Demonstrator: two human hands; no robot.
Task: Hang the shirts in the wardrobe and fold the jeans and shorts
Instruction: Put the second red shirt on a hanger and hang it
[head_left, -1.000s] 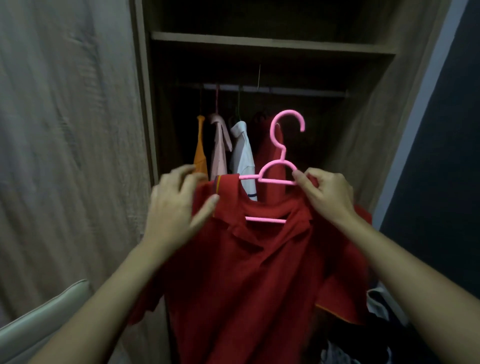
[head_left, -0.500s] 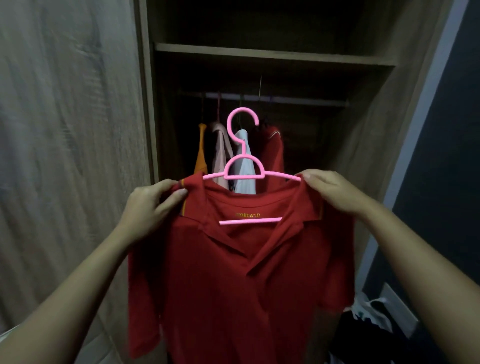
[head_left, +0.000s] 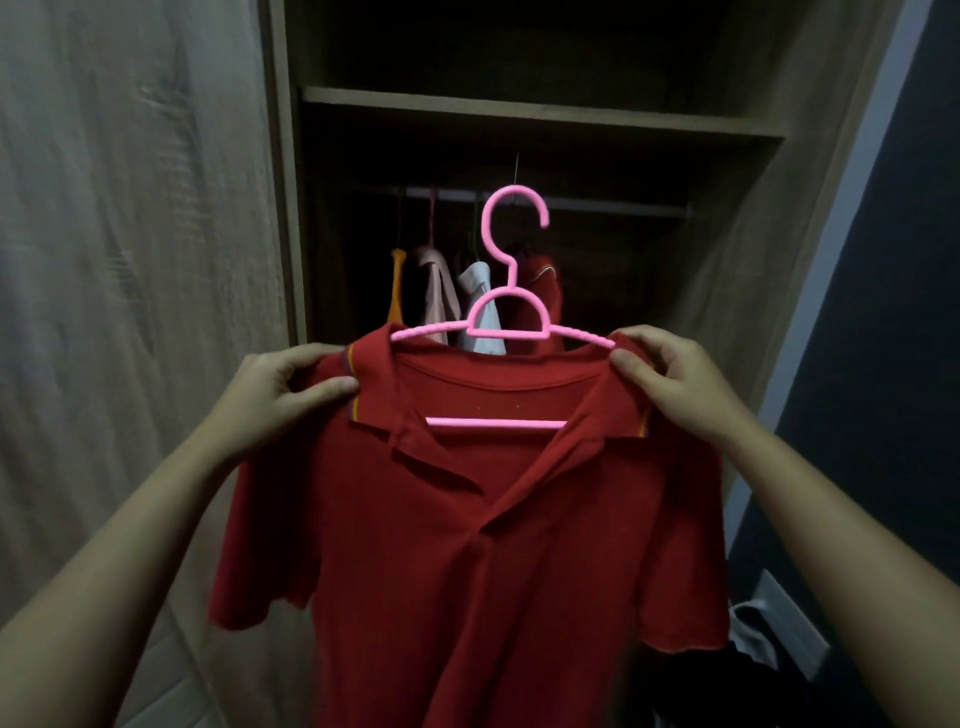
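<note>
one head view only, worn on the person, looking forward and slightly down into the open wardrobe (head_left: 519, 111); it sits close, both forearms reaching in from the bottom corners, the red shirt (head_left: 467, 519) filling the lower centre; the rail (head_left: 613, 207) lies further back at about eye level; wide-angle bend at the edges; the dim interior perhaps hides detail; no second view shares the scene

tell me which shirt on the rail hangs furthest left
The orange shirt, at the left end of the row; the pale pink shirt, white shirt and dark red shirt hang to its right.
</note>
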